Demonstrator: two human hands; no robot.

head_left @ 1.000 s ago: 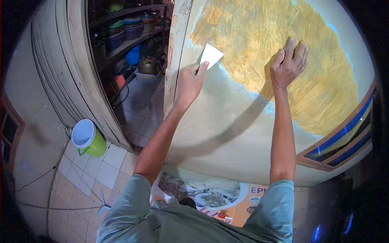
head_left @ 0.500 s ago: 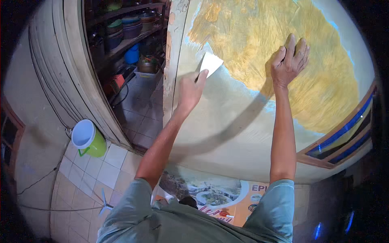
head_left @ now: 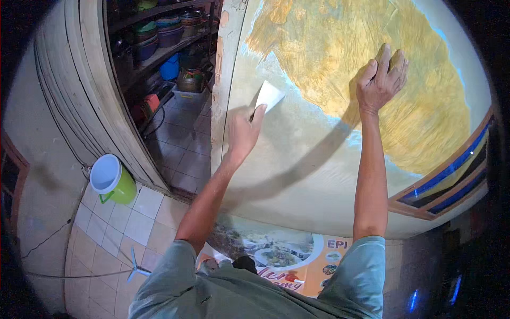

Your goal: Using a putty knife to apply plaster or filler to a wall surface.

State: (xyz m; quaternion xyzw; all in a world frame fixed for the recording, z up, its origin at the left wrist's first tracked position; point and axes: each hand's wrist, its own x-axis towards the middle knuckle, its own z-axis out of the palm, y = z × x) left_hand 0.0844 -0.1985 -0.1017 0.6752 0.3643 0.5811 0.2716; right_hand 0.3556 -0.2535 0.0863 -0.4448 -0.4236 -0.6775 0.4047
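Note:
In the head view, my left hand [head_left: 243, 133] grips a white flat scraper [head_left: 270, 95] against the pale wall [head_left: 295, 159], just below and left of a large gold, crinkled patch [head_left: 409, 127] with light blue edges. My right hand [head_left: 380, 80] rests on that patch with its fingers slightly apart and nothing held in it. The shadow of my right arm falls diagonally across the lower wall.
A doorway [head_left: 180, 138] at the left shows shelves of stacked containers [head_left: 151, 42]. A green bucket [head_left: 122, 186] stands on the tiles beside the door frame. A printed banner [head_left: 287, 244] lies at the wall's foot. A wood-framed window [head_left: 414, 207] is at the right.
My left hand has moved down the wall with the scraper, away from the gold patch's jagged edge. My right hand has shifted slightly upward on the patch.

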